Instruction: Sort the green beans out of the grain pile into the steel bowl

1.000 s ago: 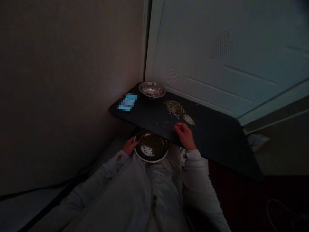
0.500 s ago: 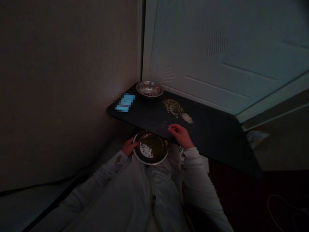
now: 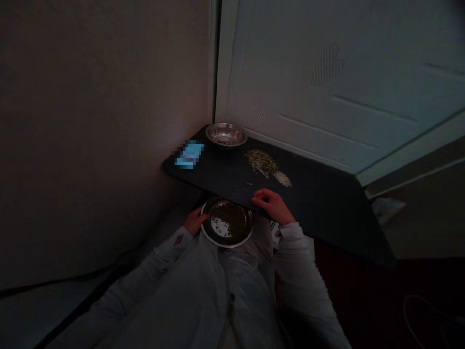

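Your left hand (image 3: 195, 220) has hold of the left side of a round, shiny metal bowl with a pale rim (image 3: 232, 245), thumb over the rim, the other fingers mostly hidden. That bowl rests on your lap, its far side reaching under the near edge of the black, round-cornered tabletop (image 3: 319, 201). Your right hand (image 3: 274, 206) hangs at that edge, thumb and forefinger drawn nearly together; whether a grain is pinched there (the light is dim and the tips are tiny) I cannot tell.

As for progress, a loose heap of mixed greenish and pale grains (image 3: 261, 162) lies on the tabletop, with a smaller heap of white grains (image 3: 282, 179) touching its near right end. A few pale specks (image 3: 249, 183) lie near your right fingertips. Dark olive grains (image 3: 236, 215) cover much of your bowl's bottom, around a bright patch, so the work looks partway along, with plenty left to handle. Beyond, a second silvery metal bowl (image 3: 216, 135) stands by the wall, a small label showing inside.
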`<state>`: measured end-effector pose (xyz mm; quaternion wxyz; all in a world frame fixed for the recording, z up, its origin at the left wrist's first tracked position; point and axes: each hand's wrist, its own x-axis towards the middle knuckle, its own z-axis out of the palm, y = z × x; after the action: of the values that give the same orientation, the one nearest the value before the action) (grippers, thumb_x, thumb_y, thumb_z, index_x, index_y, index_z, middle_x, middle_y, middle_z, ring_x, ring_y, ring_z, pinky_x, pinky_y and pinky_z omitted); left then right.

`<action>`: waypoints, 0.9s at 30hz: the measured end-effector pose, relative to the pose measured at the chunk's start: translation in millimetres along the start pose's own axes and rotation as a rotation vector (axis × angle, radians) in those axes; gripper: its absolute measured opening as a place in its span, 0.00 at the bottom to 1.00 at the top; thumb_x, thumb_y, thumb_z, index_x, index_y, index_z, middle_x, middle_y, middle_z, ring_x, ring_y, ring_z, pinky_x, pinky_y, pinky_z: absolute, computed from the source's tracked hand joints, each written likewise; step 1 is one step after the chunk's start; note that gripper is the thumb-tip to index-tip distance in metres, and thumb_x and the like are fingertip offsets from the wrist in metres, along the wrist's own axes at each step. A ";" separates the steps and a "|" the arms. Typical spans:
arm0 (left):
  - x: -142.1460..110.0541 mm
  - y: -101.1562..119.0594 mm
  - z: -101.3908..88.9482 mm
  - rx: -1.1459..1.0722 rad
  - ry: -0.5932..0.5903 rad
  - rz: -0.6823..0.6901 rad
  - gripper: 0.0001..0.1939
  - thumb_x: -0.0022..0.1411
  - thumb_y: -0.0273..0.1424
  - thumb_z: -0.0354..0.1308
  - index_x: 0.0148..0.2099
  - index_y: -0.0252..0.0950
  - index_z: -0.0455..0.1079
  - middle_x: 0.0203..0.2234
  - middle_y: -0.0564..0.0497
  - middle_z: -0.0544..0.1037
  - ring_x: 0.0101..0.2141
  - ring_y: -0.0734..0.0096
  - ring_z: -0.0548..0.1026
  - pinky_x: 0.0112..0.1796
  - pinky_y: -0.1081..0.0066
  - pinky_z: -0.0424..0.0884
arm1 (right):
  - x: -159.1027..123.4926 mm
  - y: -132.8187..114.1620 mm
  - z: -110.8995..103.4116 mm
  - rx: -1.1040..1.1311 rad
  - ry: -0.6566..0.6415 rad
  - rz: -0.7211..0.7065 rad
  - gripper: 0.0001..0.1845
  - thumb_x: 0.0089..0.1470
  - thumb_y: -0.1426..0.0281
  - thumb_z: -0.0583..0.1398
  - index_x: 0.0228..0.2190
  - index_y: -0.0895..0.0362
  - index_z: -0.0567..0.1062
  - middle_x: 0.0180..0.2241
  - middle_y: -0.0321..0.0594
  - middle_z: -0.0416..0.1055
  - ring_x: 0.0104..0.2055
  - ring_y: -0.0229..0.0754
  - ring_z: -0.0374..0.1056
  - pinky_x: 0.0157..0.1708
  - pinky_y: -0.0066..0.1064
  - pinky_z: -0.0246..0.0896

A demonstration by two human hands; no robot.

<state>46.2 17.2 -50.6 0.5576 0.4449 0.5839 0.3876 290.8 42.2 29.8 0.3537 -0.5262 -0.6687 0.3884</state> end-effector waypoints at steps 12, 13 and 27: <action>3.3 -6.3 -0.4 -0.050 0.016 -0.009 0.23 0.39 0.31 0.56 0.42 0.34 0.67 0.29 0.52 0.76 0.35 0.62 0.71 0.37 0.66 0.65 | 6.9 18.0 -7.7 0.062 0.618 0.043 0.11 0.41 0.65 0.52 0.29 0.58 0.64 0.27 0.36 0.63 0.28 0.34 0.59 0.30 0.28 0.54; 3.0 -5.6 -0.4 -0.051 0.016 -0.009 0.23 0.39 0.31 0.56 0.43 0.34 0.67 0.30 0.52 0.76 0.35 0.62 0.71 0.38 0.66 0.65 | 7.9 19.9 -7.6 0.044 0.615 0.047 0.12 0.41 0.65 0.52 0.30 0.58 0.65 0.27 0.37 0.64 0.28 0.35 0.59 0.30 0.28 0.54; -0.7 2.4 1.3 -0.027 0.043 -0.024 0.23 0.39 0.30 0.55 0.42 0.34 0.67 0.30 0.52 0.76 0.36 0.62 0.70 0.38 0.67 0.64 | 9.0 15.6 -5.6 -0.010 0.520 0.036 0.15 0.42 0.64 0.52 0.33 0.58 0.66 0.28 0.39 0.66 0.29 0.36 0.61 0.31 0.29 0.55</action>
<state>47.7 17.2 -48.2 0.5555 0.4218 0.5957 0.3982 300.7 54.1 18.9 0.5043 -0.6218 -0.5476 0.2430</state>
